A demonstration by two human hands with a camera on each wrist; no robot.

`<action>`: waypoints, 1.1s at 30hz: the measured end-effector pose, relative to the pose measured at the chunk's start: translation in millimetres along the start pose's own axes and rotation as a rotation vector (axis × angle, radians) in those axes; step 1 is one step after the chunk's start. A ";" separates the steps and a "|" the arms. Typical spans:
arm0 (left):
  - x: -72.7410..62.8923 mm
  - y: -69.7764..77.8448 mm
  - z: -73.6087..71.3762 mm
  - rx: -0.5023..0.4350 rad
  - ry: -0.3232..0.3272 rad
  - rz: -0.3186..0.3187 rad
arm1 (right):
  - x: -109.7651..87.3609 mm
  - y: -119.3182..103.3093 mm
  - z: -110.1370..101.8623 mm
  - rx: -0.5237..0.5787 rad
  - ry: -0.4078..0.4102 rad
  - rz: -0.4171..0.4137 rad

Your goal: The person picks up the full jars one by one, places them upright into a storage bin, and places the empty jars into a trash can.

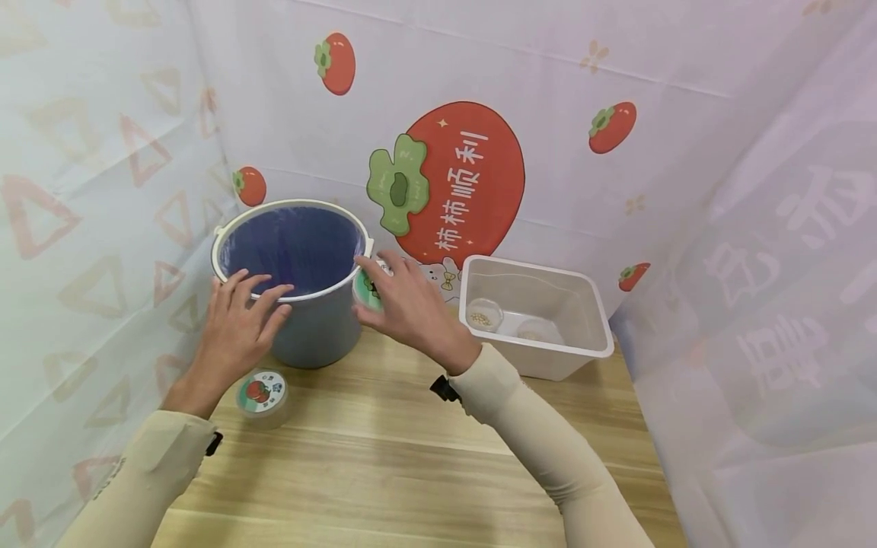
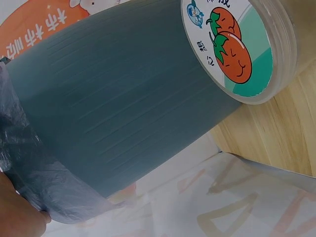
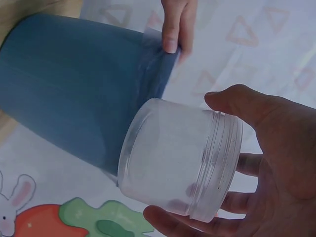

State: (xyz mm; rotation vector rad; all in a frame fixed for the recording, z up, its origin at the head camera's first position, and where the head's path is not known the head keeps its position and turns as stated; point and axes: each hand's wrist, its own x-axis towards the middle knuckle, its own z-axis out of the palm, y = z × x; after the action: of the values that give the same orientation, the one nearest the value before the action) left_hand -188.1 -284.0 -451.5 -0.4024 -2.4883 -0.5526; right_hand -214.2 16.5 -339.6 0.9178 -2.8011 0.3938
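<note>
A blue-grey bin (image 1: 318,327) with a white ring (image 1: 294,205) and clear plastic liner (image 2: 54,192) stands on the table, its mouth upward. My left hand (image 1: 236,323) is at its near-left rim, thumb outside and bent fingers over the ring. My right hand (image 1: 418,308) grips a clear plastic jar (image 3: 173,158) with a persimmon-label lid, beside the bin's right rim. In the right wrist view the thumb and fingers are around the jar, and no contents show in it. Below the left hand, a second labelled jar (image 1: 263,396) stands on the table.
A white plastic tub (image 1: 548,365) stands right of the bin, holding two clear round containers, one (image 1: 484,314) with yellowish bits. Patterned cloth walls (image 1: 548,68) enclose the wooden table (image 1: 384,457) at the back and both sides.
</note>
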 end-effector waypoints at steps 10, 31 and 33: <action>-1.0 -0.6 1.0 0.024 0.004 0.014 | 22.6 -11.0 -17.1 -0.029 0.051 -0.006; -1.0 -1.4 1.2 0.022 0.015 0.021 | 68.3 -25.4 -0.4 -0.019 0.086 0.017; -1.4 -2.1 1.2 0.023 0.014 0.020 | 71.0 -28.1 3.8 -0.035 0.081 0.014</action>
State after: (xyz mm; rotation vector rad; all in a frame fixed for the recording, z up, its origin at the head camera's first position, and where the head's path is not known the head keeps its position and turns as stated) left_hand -188.4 -285.5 -453.9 -0.4122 -2.4723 -0.5161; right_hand -254.2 -45.9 -320.8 0.8560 -2.7336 0.3736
